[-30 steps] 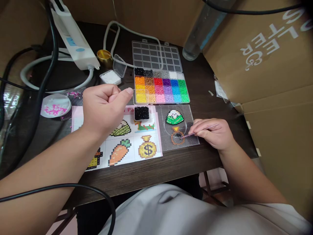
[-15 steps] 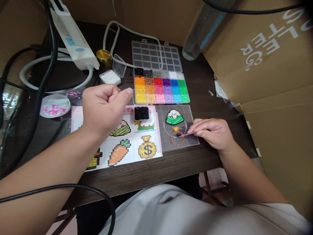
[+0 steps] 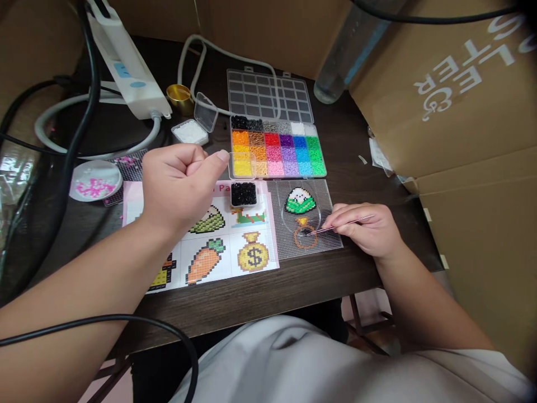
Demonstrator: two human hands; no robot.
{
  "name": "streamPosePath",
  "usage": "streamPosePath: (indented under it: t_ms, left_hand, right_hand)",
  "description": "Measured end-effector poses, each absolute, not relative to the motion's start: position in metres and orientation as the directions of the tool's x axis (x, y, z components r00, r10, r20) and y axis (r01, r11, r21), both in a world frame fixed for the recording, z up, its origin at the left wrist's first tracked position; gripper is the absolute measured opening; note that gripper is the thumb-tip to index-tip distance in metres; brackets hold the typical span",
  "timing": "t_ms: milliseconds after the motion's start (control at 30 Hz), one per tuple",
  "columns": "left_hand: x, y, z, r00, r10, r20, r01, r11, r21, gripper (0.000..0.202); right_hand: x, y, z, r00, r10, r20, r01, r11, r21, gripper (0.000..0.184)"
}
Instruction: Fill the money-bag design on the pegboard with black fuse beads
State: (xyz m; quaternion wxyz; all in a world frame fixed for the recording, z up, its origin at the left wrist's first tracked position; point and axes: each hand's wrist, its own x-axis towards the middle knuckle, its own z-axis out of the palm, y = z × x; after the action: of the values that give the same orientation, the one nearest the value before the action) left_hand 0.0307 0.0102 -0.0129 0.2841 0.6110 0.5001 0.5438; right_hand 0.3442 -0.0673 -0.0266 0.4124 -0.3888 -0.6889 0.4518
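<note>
Pegboard [image 3: 285,246]: clear, at the table's near edge, carrying a green-and-white bead figure [image 3: 299,201] and an orange bead ring [image 3: 305,239].
Right hand [image 3: 369,229]: fingers pinched on a thin tool [image 3: 348,222], its tip at the ring's top.
Left hand [image 3: 178,182]: loosely curled above the pattern sheet [image 3: 226,246], thumb tip against the raised clear lid [image 3: 242,165] of the black-bead box [image 3: 243,193].
Bead case [image 3: 277,151]: open, just behind the pegboard.

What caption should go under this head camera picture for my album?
Right hand points tweezers at an orange bead ring on the pegboard; left hand curls beside a box of black beads.
</note>
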Motion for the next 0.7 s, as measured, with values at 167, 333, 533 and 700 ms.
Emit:
streamPosePath:
  t_ms: [167, 333, 533, 700]
  left_hand:
    - [0.0306, 0.0104, -0.0134, -0.088, 0.918, 0.386, 0.297, -0.346, 0.890, 0.049]
    - [0.0302, 0.0108, -0.0134, -0.091, 0.918, 0.386, 0.300, -0.344, 0.890, 0.048]
    - [0.0300, 0.0102, -0.0122, -0.096, 0.921, 0.379, 0.300, -0.336, 0.893, 0.048]
    - [0.0303, 0.0093, -0.0113, -0.096, 0.922, 0.375, 0.306, -0.331, 0.893, 0.049]
  right_hand:
    - [0.3434, -0.0671, -0.0255, -0.341, 0.918, 0.203, 0.155, 0.268, -0.951, 0.012]
    - [0.3436, -0.0672, -0.0250, -0.325, 0.926, 0.193, 0.151, 0.253, -0.956, 0.010]
    - [0.3457, -0.0667, -0.0286, -0.357, 0.912, 0.201, 0.140, 0.265, -0.954, 0.015]
    - [0.3448, -0.0670, -0.0280, -0.372, 0.906, 0.203, 0.150, 0.275, -0.950, 0.016]
